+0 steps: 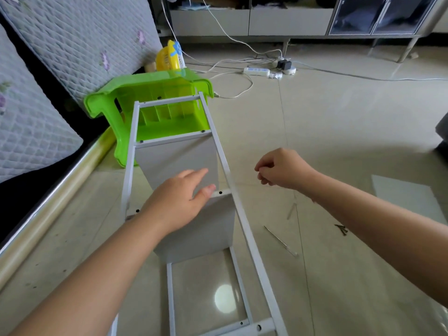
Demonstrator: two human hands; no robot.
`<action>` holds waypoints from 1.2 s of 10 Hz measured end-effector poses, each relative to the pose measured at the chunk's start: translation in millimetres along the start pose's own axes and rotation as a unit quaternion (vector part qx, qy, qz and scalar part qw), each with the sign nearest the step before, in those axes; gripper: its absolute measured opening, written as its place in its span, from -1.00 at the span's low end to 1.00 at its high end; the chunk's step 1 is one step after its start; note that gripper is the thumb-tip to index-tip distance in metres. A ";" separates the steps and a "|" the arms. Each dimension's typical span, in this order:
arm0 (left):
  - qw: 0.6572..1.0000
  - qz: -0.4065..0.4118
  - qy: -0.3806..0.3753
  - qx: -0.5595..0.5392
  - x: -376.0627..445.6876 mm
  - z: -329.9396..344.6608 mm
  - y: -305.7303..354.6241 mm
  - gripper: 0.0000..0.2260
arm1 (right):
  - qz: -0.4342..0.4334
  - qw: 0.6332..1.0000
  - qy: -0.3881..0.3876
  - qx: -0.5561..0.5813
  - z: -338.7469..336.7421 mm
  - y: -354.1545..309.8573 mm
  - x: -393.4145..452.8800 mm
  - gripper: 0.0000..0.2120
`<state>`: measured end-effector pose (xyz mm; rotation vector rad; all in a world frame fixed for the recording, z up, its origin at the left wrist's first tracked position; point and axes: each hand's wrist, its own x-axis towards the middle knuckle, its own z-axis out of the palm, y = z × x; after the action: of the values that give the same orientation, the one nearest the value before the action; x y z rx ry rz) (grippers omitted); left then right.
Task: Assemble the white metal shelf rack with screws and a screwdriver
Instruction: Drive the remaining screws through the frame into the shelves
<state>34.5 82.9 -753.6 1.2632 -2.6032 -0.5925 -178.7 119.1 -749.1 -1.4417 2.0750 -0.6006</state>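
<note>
The white metal shelf rack (244,226) lies lengthwise on the floor, its far end resting against a green plastic stool (155,103). My left hand (179,202) rests flat on the edge of a grey shelf panel (179,161) inside the frame, thumb by a screw hole. My right hand (283,169) hovers just right of the frame's long rail, fingers pinched together; whether it holds a screw is too small to tell. A screwdriver (281,241) lies on the floor to the right, with a small pile of dark screws (341,229) beyond it.
A quilted mattress (80,44) and bed rail (55,200) run along the left. A yellow toy (168,57), power strips (257,71) and white cables lie at the back before a cabinet (291,20). A flat white panel (407,195) lies at the right.
</note>
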 end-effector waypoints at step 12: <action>0.977 -0.059 -0.082 0.187 66.5 39.8 62.3 -0.43 | 0.319 0.928 0.085 -0.170 82.1 272.2 -8.3 -0.77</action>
<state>-64.2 76.2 -763.1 1.5461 -2.8893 -0.2347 -314.2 211.9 -981.4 -0.7920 2.6962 -0.1008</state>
